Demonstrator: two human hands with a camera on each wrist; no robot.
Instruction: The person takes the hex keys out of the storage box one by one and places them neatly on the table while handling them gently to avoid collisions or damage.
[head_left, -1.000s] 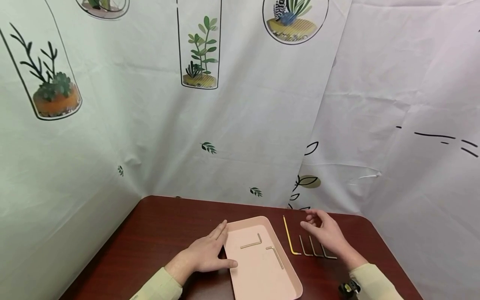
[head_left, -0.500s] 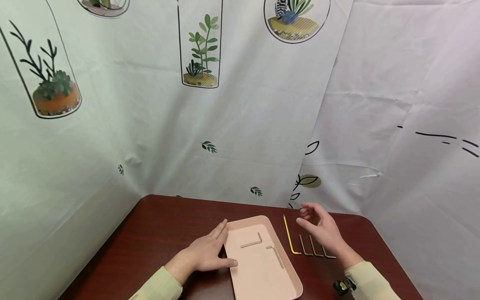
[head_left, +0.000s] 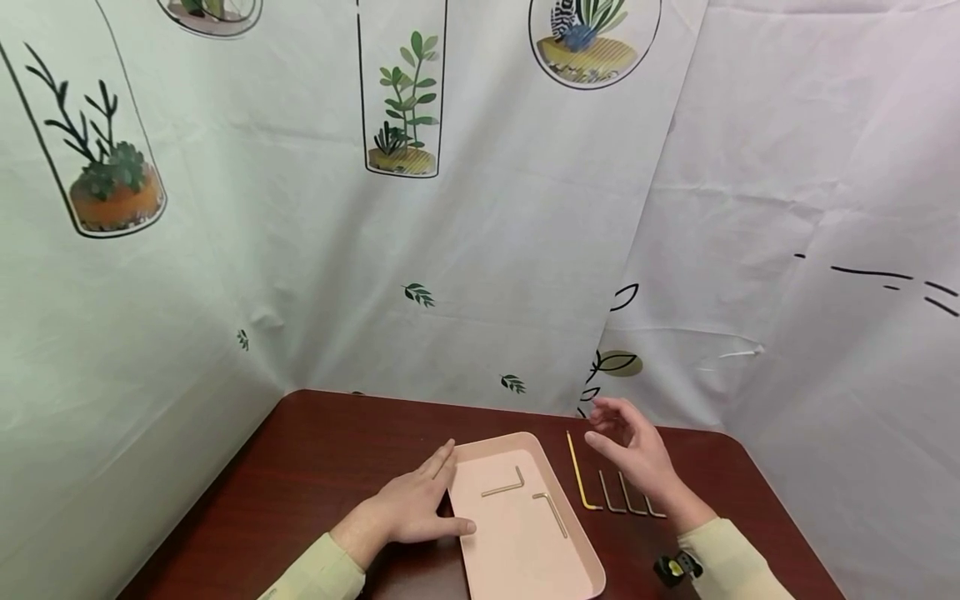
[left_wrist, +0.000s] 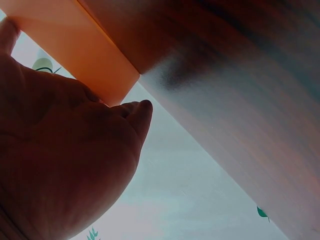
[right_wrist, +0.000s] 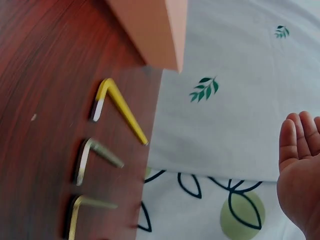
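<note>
My left hand (head_left: 412,504) rests on the left rim of a pink tray (head_left: 517,571), fingers straight, thumb over the inner edge. In the left wrist view this hand (left_wrist: 70,145) is dark against the tray wall (left_wrist: 95,55). Inside the tray lie two metal hex keys, one (head_left: 502,490) farther back, the other (head_left: 557,517) nearer the right wall. My right hand (head_left: 633,450) is raised over the table's right side, fingers loosely bent, holding nothing. Below it a yellow hex key (head_left: 577,471) and three bare metal ones (head_left: 605,493) form a row, the rightmost partly hidden by the wrist.
The dark red wooden table (head_left: 337,442) ends at a white printed cloth (head_left: 480,250) hanging behind it. A small black device (head_left: 677,569) sits at the right wrist. The yellow hex key (right_wrist: 120,106) lies between the tray and the metal ones.
My right hand has drifted left and slightly upward, toward the tray. The left hand, tray and hex keys have stayed in place.
</note>
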